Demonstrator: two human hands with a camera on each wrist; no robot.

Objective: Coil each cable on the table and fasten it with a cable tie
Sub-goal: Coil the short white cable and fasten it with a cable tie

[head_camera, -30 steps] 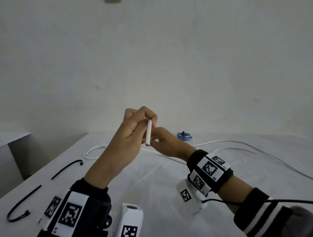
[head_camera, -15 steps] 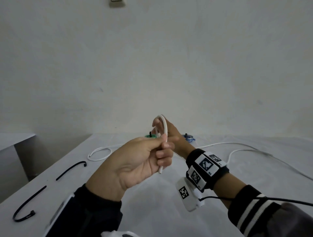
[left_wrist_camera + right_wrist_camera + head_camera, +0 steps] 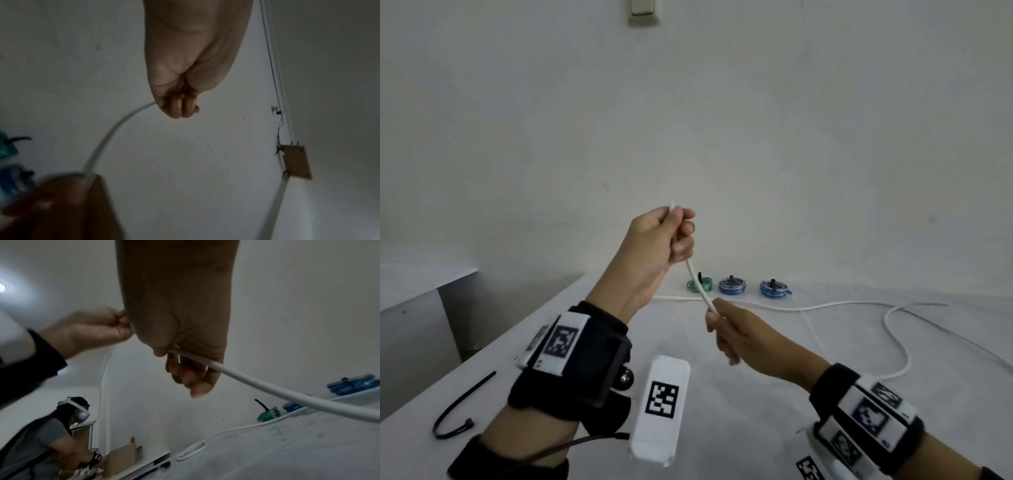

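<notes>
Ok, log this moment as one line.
left hand grips white cable end | right hand pinches it lower | three coils tied | cable tie unused

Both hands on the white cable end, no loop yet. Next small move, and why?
Probably slide the right hand further along the cable and bring it back to the left hand for a first loop: only a short straight span is held; the rest lies loose on the table.

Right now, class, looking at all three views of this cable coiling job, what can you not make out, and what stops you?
- White cable: its far end runs off the right edge of the head view.
- Left hand: the cable inside its grip is covered by the fingers, head and left wrist views.
- Right hand: blurred in the left wrist view.
- Black cable tie: whether its head is locked, too small, head view.
- Three coils: cable type, too small.
</notes>
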